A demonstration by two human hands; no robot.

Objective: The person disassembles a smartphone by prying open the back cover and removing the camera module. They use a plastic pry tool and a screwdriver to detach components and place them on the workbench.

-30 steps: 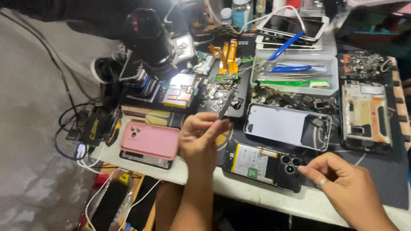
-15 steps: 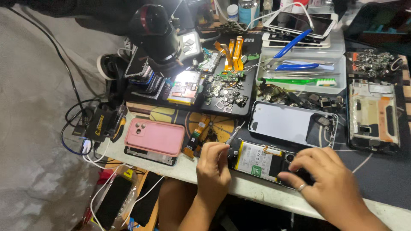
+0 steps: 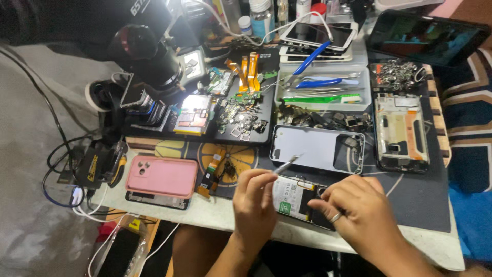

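Lowered left hand (image 3: 254,197) pinches tweezers (image 3: 287,164) over opened phone (image 3: 300,200).

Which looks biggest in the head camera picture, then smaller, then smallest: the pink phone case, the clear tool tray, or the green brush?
1. clear tool tray, largest, though it sits farther from the camera.
2. pink phone case, a little smaller and nearer, so the order of these two is unsure.
3. green brush, clearly smallest, lying inside the tray.

A: Opened phone (image 3: 294,201)?
B: Mostly hidden under right hand (image 3: 361,213) and left hand (image 3: 254,197); tweezers' (image 3: 285,165) tips unseen behind the fingers.

A: Edges?
B: Tablet (image 3: 428,36) cut off top right; loose metal parts (image 3: 400,74) too small to identify.
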